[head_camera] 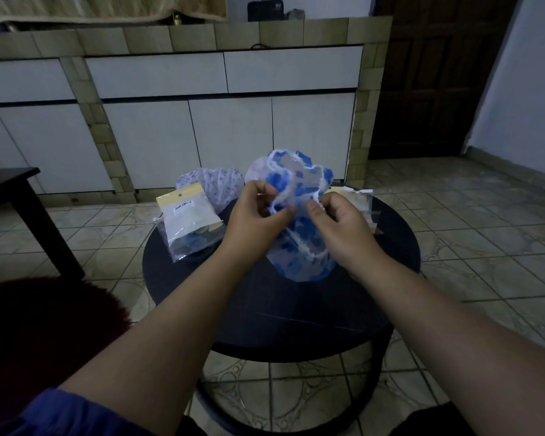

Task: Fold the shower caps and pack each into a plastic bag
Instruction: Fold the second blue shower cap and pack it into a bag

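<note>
A dark side table (pixel 16 190) stood well to the left of the round black table (pixel 296 309), with a dark red furry thing (pixel 44 325) near it at the lower left. On the round table's left part lay a packed plastic bag (pixel 191 223) with a yellow header card and a barcode label, blue-spotted material showing through its clear lower half. Just behind that bag, at the table's far edge, sat a pale patterned shower cap (pixel 214 184), partly hidden by the bag's header.

Above the middle of the round table, the left hand (pixel 258 212) pinched the white ruffled edge of a blue-spotted shower cap (pixel 299 215) between thumb and curled fingers. The cap hung crumpled between both hands, its upper part raised above them and its lower part drooping toward the tabletop. The right hand (pixel 340 225) gripped the cap's edge from the other side, fingers curled in, close to the left hand.

Behind the right hand, on the round table's right far part, lay clear plastic bags (pixel 364 206), largely blocked by that hand and the cap. Another pale cap (pixel 257 174) showed behind the held one. White cabinets (pixel 227 136) stood beyond the table, a dark wooden door (pixel 428 83) to its far right.
</note>
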